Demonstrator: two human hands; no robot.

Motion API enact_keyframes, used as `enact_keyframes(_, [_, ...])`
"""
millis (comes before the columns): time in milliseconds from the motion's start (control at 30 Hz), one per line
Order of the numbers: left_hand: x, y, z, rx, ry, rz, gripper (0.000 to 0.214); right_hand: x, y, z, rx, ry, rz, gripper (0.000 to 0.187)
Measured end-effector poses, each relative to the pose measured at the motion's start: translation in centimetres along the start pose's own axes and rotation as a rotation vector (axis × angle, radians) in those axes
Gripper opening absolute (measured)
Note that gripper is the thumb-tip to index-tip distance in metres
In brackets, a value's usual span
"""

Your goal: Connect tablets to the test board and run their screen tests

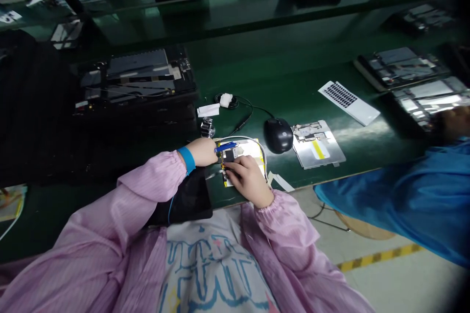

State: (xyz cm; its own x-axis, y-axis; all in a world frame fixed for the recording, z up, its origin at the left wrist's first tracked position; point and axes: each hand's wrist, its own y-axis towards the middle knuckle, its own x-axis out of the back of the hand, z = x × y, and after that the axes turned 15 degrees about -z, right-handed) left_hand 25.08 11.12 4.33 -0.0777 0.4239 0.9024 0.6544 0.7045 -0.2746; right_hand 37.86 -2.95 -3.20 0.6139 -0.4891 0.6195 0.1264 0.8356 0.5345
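My left hand (pixel 203 151), with a blue wrist strap, is closed around a blue-handled tool (pixel 225 146) whose tip points right over a small flat device (pixel 249 149) lying at the near edge of the green bench. My right hand (pixel 247 181) rests on the lower part of that device, fingers curled and pressed on it near a black part (pixel 232 154). A thin white cable (pixel 242 138) loops around the device's top. Both arms wear pink sleeves.
A black mouse (pixel 278 134) sits right of the device, then a silver metal plate (pixel 317 143) and a white sheet of black stickers (pixel 347 101). Black trays of parts (pixel 135 78) stand at the left and far right. A person in blue (pixel 411 200) leans in at the right.
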Motion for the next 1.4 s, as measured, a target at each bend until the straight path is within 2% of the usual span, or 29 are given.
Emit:
enact_keyframes(233, [0.2, 0.3, -0.3, 0.042, 0.046, 0.044, 0.021, 0.2, 0.0, -0.1, -0.006, 0.013, -0.001, 0.02])
enact_keyframes(633, [0.2, 0.1, -0.4, -0.044, 0.046, 0.037, 0.023, 0.2, 0.0, 0.0, -0.038, 0.027, -0.02, 0.019])
enact_keyframes(1133, [-0.1, -0.1, -0.8, -0.047, 0.151, 0.041, 0.026, 0.0, -0.2, -0.1, -0.018, 0.035, -0.061, 0.019])
enact_keyframes(1400, [-0.7, 0.3, -1.3, -0.049, 0.171, 0.051, 0.026, -0.1, -0.2, 0.0, -0.004, 0.007, -0.028, 0.023])
